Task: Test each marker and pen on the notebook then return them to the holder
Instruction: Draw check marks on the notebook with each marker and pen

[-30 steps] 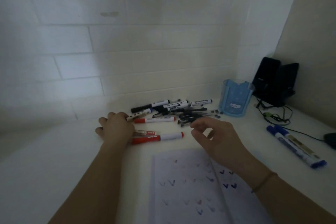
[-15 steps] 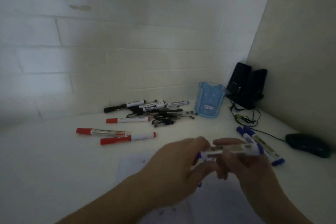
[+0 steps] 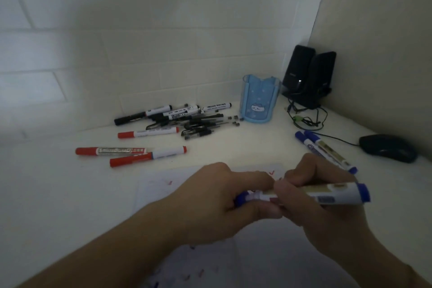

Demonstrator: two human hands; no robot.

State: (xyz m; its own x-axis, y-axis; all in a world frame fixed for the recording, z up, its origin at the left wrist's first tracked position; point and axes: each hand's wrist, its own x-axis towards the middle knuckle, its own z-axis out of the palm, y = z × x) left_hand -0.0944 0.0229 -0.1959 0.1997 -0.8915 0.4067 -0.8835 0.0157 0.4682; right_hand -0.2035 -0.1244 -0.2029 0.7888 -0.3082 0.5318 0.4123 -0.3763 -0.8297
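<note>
White brick wall and a beige side panel enclose a white bench (image 3: 46, 194) in dim light. At centre foreground, a blue marker (image 3: 327, 194) is held level above the notebook (image 3: 159, 184). Its barrel is gripped by the curled fingers of the right hand (image 3: 320, 203); its cap end is pinched by the curled fingers of the left hand (image 3: 219, 203). Whether the cap is seated or partly drawn off cannot be made out, the joint being covered by fingertips. Most of the notebook is hidden beneath the hands and forearms, and only faint coloured ticks are seen on it. The blue holder (image 3: 259, 100) stands upright near the back wall. To its left lies a heap of black markers and pens (image 3: 187, 119), individually hard to separate. Three red markers (image 3: 147, 156) lie nearer the notebook, and two blue markers (image 3: 325, 147) lie to the right, partly hidden by the right hand. Speakers (image 3: 308, 77) and a mouse (image 3: 388, 147) occupy the corner.
</note>
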